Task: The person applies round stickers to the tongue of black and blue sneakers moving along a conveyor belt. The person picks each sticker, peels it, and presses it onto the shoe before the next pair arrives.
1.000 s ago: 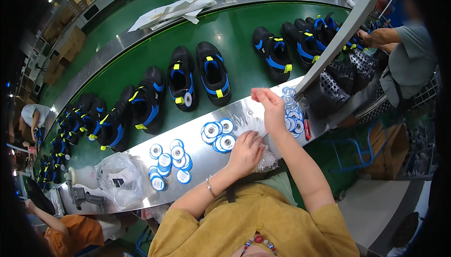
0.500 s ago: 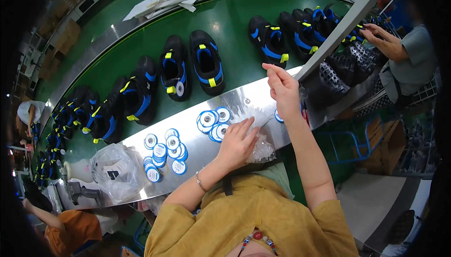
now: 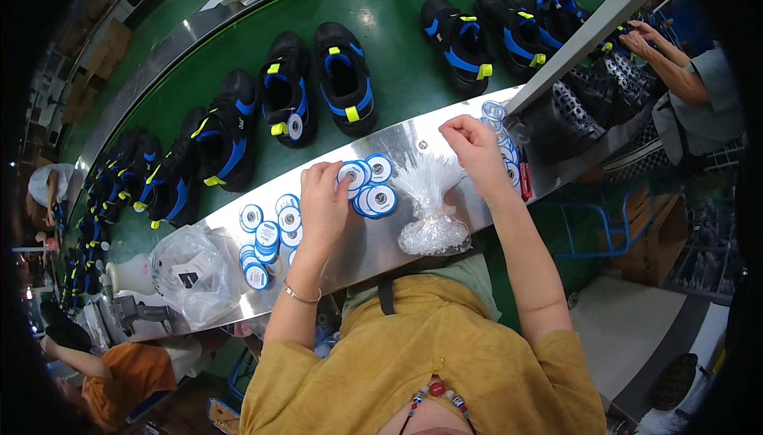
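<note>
My left hand [image 3: 324, 206] is closed at the edge of a round blue-rimmed white tag [image 3: 352, 174], with the thumb and fingers gripping it. Just right of it, more round tags [image 3: 381, 200] lie overlapping on the metal ledge. My right hand [image 3: 477, 155] is raised above the ledge in a pinch; anything between its fingertips is too fine to make out. Between the hands stands a bundle of clear plastic fastener strings [image 3: 431, 204], tied at its middle. Beyond them is a pair of black and blue shoes; the left shoe [image 3: 284, 89] has a round tag hanging from its heel.
Round tags lie in a left pile [image 3: 269, 234] and a right pile [image 3: 507, 149], beside a red-handled tool [image 3: 524, 174]. A clear plastic bag [image 3: 193, 276] is at left. Shoes line the green belt [image 3: 381, 45]. A grey post [image 3: 588, 33] rises at right, near a co-worker's hands [image 3: 645, 40].
My left hand has moved left from the plastic strings to the round tags and closed on one. My right hand stays pinched and has dropped slightly. The string bundle is now uncovered.
</note>
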Demonstrator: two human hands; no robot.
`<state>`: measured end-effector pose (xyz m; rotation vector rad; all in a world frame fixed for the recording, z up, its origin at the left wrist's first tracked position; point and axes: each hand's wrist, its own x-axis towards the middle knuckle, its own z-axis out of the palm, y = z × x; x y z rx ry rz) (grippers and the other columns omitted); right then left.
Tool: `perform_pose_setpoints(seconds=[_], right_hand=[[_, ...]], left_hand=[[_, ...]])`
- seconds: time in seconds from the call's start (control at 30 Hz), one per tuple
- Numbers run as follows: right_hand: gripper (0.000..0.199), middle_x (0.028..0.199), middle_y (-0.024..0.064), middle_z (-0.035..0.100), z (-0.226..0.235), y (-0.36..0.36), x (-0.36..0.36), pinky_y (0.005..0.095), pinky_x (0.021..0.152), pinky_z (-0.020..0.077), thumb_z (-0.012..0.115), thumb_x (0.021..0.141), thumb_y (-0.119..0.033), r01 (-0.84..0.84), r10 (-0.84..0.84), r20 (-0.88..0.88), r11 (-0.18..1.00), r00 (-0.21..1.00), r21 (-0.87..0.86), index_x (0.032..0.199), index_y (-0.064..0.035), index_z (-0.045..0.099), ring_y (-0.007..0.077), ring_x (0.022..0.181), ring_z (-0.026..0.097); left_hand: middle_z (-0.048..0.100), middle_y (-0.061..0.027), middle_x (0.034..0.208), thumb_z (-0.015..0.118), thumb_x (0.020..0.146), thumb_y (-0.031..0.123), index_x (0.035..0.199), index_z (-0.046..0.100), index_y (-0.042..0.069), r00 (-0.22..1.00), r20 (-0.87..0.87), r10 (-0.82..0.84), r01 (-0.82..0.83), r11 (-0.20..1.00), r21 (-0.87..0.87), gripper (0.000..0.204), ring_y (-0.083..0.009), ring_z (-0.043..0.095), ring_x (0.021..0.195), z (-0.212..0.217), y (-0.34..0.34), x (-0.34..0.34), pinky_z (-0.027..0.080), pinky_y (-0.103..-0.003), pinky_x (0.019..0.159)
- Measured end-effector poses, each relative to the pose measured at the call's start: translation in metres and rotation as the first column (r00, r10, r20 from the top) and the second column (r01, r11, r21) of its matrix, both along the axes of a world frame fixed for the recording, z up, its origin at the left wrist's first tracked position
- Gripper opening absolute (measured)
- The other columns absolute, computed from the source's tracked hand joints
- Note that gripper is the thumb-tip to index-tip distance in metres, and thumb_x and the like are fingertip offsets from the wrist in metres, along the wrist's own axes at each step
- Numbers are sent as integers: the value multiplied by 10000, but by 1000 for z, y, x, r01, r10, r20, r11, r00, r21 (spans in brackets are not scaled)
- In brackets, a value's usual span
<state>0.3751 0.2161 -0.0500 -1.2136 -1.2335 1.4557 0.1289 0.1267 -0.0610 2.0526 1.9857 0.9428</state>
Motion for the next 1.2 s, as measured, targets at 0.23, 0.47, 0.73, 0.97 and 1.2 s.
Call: perform_pose_setpoints(seconds=[0.23, 0.47, 0.73, 0.97, 1.2], right_hand=[[102, 667, -67, 512, -13, 0, 3, 187, 481, 278, 611, 907, -131, 4, -4, 11, 1000, 1000, -28, 878, -36, 635, 7, 565, 395], [95, 667, -74, 517, -16, 2, 0, 181, 476, 276, 617, 903, -141, -15, 15, -4, 998, 1000, -58, 874, -51, 633, 4, 551, 392], [76, 671, -70, 524, -19, 3, 0, 178, 474, 272, 612, 905, -123, -40, 39, -33, 998, 999, -51, 891, -50, 625, 2, 549, 389], [92, 691, -51, 528, -15, 0, -21, 182, 540, 325, 603, 916, -101, -44, 48, -55, 997, 997, 70, 901, -12, 588, 18, 626, 442], [101, 607, 32, 552, 11, -2, -37, 254, 490, 367, 619, 901, -104, -11, 1, 35, 960, 999, 279, 895, -9, 588, 72, 529, 467]], left_hand=[[557, -177, 1001, 772, 710, 119, 1036, 646, -13, 992, -126, -26, 10, 991, -133, 374, -343, 507, 950, -17, 14, 0, 441, -409, 829], [539, -161, 953, 740, 731, 54, 998, 643, -2, 995, 63, 71, -58, 980, -190, 290, -309, 527, 884, -8, 27, 0, 458, -382, 788], [624, -64, 810, 680, 841, 58, 949, 590, -16, 798, 547, 252, -21, 920, -392, 158, -138, 584, 652, -1, 35, -9, 479, -268, 571], [635, -111, 907, 626, 873, 11, 1023, 491, -17, 424, 887, 184, 14, 978, -210, 204, -194, 691, 757, 26, 52, 26, 517, -221, 551], [667, -119, 909, 620, 904, 43, 973, 532, -14, 100, 993, 56, 105, 992, -66, 126, -184, 684, 751, 32, 65, 68, 576, -257, 642]])
